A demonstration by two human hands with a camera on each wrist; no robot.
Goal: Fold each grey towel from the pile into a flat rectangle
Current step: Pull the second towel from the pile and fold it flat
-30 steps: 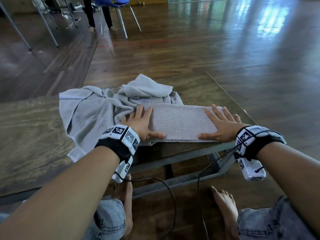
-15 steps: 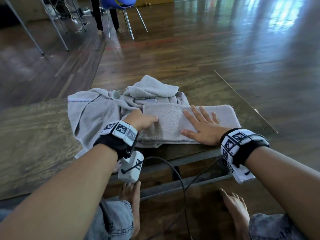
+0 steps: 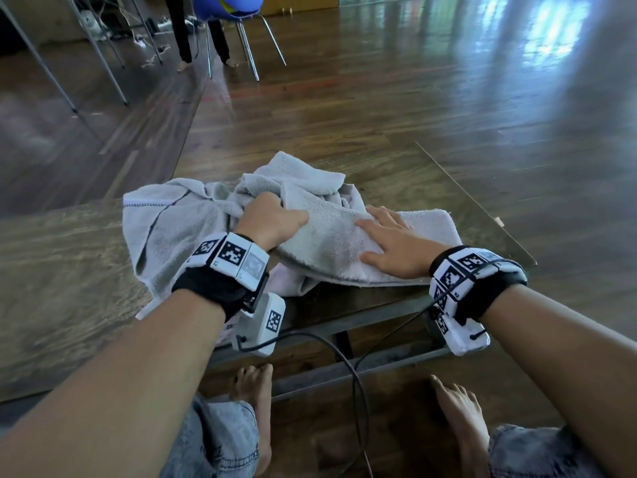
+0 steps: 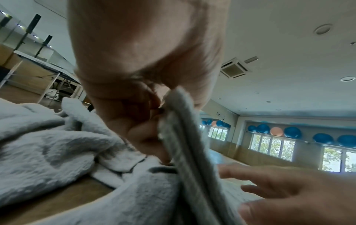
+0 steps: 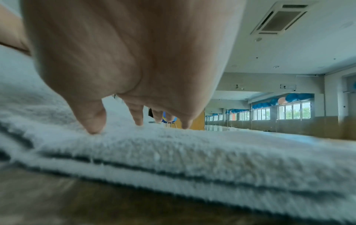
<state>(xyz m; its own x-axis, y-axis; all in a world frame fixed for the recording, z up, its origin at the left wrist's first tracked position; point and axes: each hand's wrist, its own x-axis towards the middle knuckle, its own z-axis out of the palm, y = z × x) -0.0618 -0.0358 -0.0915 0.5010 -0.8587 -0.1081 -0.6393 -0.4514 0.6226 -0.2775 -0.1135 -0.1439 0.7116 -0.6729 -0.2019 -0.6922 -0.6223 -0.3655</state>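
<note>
A: Towel being folded [image 3: 331, 243] — where does it lie?
B: On the wooden tabletop [image 3: 62, 270], near its front edge and toward its right end, as a long grey band of stacked layers. Its left end is lifted off the surface; its right end lies flat.

A: Largest thing first, then?
B: That is the tabletop, which fills the middle of the head view. Beyond it, at 12 o'clock, runs a glossy wooden floor [image 3: 413, 98].

A: And next in size?
B: At 10 o'clock from the folded band sits the pile of grey towels [image 3: 172, 222], crumpled and touching the band's raised end. One of its edges shows a dark stitched line.

A: What about the left hand [image 3: 272, 219]?
B: Its grip is closed on the band's left end — the left wrist view shows the doubled edge [image 4: 185, 137] pinched between thumb and curled fingers.

A: The right hand [image 3: 389, 243]?
B: It lies flat on the band's middle, at 3 o'clock from the left hand, with straight, spread fingers. In the right wrist view the fingertips [image 5: 94, 127] touch the pile of the cloth; that grip holds nothing.

A: Anything smaller?
B: A blue chair [image 3: 234, 8] at 12 o'clock, far off, with someone's legs [image 3: 182, 32] beside it.
</note>
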